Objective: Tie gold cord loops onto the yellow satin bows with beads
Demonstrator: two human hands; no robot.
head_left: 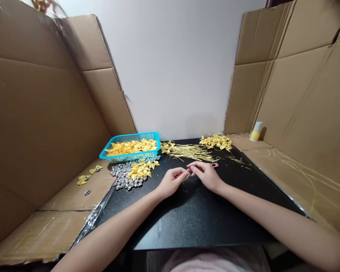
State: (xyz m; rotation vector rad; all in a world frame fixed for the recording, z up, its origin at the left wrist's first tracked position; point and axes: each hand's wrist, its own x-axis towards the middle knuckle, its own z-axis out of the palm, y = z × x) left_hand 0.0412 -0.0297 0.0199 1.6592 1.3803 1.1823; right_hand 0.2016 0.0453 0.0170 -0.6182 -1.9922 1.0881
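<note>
Over the middle of the black table [204, 219], my left hand [172, 182] and my right hand [206, 175] meet fingertip to fingertip. Thumb and index finger of the left are pinched on a small yellow piece [187, 177], mostly covered by the fingers. The right fingers are pinched together right beside it; what lies between them is too small to make out. Just behind the right hand, a pink loop handle [214, 165] shows, the rest of that tool hidden. Cut gold ties [191, 152] lie in a bundle beyond the hands.
A turquoise basket [102, 154] of yellow ribbon bows stands back left, with silver beads [121, 175] and loose bows [140, 170] before it. More bows [217, 141] are heaped back right. A thread spool [255, 131] stands on cardboard. Cardboard walls [31, 113] flank both sides.
</note>
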